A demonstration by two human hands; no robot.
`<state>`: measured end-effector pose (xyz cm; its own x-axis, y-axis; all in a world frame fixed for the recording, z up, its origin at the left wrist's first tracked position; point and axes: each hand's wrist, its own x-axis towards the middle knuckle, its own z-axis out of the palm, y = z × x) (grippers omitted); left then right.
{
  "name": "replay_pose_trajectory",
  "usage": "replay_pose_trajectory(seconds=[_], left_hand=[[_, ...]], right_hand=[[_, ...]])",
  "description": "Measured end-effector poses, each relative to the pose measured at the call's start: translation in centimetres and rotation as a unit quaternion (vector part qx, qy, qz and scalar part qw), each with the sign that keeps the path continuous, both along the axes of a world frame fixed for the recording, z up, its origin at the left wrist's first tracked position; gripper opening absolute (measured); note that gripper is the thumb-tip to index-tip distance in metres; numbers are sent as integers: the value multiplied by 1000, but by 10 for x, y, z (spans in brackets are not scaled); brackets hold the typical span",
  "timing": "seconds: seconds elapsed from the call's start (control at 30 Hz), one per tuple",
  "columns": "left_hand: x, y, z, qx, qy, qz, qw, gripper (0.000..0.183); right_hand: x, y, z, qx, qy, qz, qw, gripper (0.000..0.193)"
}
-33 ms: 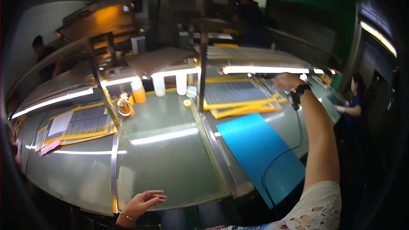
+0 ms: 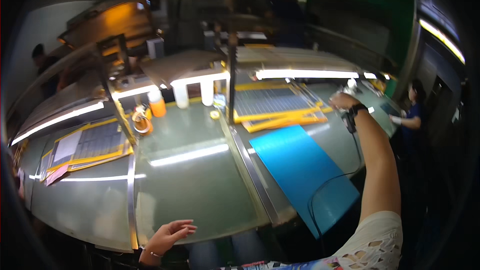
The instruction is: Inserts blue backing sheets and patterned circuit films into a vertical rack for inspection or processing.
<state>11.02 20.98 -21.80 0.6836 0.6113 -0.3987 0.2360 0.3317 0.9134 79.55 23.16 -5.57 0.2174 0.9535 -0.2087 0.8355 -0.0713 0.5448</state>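
Observation:
My left hand (image 2: 172, 235) hovers at the near edge of the middle glass panel (image 2: 195, 195), fingers stretched out and holding nothing. My right arm reaches far forward. At its end, my right hand (image 2: 344, 101) is just right of a stack of dark gridded sheets with yellow borders (image 2: 272, 102). Its fingers are small and blurred, so whether they grip anything cannot be made out. A black wrist strap (image 2: 358, 107) with a dark cable (image 2: 327, 180) circles that wrist. Under the cable lies a flat blue sheet (image 2: 302, 172), set at an angle on the right panel.
Another yellow-bordered stack (image 2: 90, 142) lies on the left panel. Along the back stand an orange-filled bottle (image 2: 157, 106), a white bottle (image 2: 181, 96), a cup (image 2: 142, 124) and a tape roll (image 2: 215, 114). Metal posts (image 2: 231, 80) carry lit tubes (image 2: 307, 74). A co-worker (image 2: 414, 107) is at right.
My right hand has drawn back a little and to the right, away from the yellow-bordered stack. My left hand holds nearly the same pose. The whole view has shifted slightly.

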Motion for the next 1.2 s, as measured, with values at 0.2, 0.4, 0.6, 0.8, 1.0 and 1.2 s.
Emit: replay_pose_trajectory(seconds=[0.2,0.4,0.6,0.8,1.0,1.2], left_hand=[[31,-26,-21,-13,-24,-111,993,39],[34,-54,-42,-18,29,-114,993,40],[27,-73,-54,-36,57,-36,997,36],[13,-74,-84,-45,111,-2,993,32],[-2,-81,-108,-76,148,-18,986,37],[5,-87,-122,-89,151,-45,983,39]], right_hand=[[1,-244,-180,97,313,-372,868,69],[-82,-306,-227,324,569,-437,617,37],[-221,-353,-243,145,874,-402,231,36],[-334,-320,-257,342,868,-351,79,33],[-358,-397,-226,558,765,-292,136,22],[-337,-535,-229,816,350,-324,325,21]])
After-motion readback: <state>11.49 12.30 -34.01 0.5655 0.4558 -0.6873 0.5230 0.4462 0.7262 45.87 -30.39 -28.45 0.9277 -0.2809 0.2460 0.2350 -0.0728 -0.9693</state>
